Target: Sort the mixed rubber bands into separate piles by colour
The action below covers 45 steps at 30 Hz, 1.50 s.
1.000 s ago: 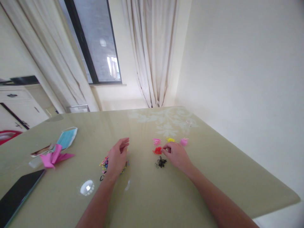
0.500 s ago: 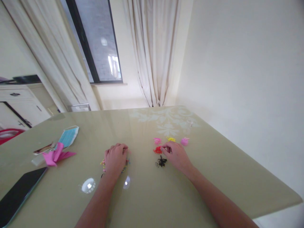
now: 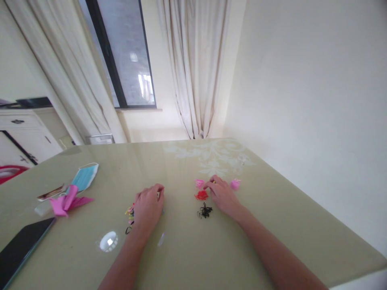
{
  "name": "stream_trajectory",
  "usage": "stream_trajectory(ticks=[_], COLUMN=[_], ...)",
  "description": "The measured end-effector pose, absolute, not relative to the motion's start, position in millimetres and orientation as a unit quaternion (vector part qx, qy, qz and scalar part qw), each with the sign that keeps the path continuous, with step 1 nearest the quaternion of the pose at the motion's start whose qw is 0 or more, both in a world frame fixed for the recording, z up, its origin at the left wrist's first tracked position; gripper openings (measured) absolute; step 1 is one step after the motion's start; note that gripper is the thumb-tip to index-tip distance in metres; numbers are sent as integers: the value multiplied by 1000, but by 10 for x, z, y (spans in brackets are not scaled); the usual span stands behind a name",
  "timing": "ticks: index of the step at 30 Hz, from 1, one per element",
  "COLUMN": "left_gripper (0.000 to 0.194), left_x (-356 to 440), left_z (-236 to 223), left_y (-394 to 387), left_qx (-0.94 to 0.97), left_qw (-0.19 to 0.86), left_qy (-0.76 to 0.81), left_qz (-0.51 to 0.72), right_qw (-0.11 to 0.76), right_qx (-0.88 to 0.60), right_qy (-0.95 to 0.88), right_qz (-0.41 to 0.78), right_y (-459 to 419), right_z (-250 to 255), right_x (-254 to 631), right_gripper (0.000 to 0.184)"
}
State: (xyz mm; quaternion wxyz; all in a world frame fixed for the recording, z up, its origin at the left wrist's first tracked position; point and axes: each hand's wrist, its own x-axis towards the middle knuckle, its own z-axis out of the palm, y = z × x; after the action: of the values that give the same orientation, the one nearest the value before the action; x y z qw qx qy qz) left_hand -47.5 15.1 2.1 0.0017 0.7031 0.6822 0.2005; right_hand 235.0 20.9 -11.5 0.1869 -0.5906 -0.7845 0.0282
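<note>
My left hand point(image 3: 148, 206) lies curled, palm down, over a mixed heap of small coloured elastic bands point(image 3: 129, 212) on the glossy beige table point(image 3: 187, 249). My right hand point(image 3: 220, 194) rests further right, its fingertips pinched over the yellow bands, which it mostly hides. Around it lie sorted little piles: red bands point(image 3: 201, 195), black bands point(image 3: 204, 210), light pink bands point(image 3: 199, 183) and a darker pink pile point(image 3: 235, 184).
At the left of the table lie a blue face mask point(image 3: 85, 177), a pink folded paper piece point(image 3: 64, 202), a card point(image 3: 51, 192) and a dark tablet point(image 3: 21, 246). A white wall runs along the right; curtains and a window stand behind.
My right hand moved from the red pile up to the yellow pile. My left hand lowered from raised fingers onto the mixed heap and curled.
</note>
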Motion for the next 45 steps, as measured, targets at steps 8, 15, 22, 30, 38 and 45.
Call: stream_trajectory(ticks=[8,15,22,30,38,45], left_gripper=[22,21,30,27,35,34], left_x=[-426,-428,-215,-34,-12,-47], left_z=[51,-8,6,27,-15,-9], left_y=[108,161,94,-48,-64,-50], left_qx=[721,719,655,673,632,635], left_qw=[6,47,362,413,499,502], left_qy=[657,623,495,440,433,423], left_qz=[219,303,441,428,406,406], right_qw=[197,234,399,430,410,378], right_qx=[-600,-585,-517,-472,-473,-456], right_qy=[-775,-775,-739,-701,-739,-776], right_qz=[31,50,168,318,249,220], right_y=[214,240,14,-135,-160,-141], right_z=[-103,-128,76,80,39,48], right_x=[2332,2332,2151,1837,1838,1908], right_gripper=[41,42,27,21,17,11])
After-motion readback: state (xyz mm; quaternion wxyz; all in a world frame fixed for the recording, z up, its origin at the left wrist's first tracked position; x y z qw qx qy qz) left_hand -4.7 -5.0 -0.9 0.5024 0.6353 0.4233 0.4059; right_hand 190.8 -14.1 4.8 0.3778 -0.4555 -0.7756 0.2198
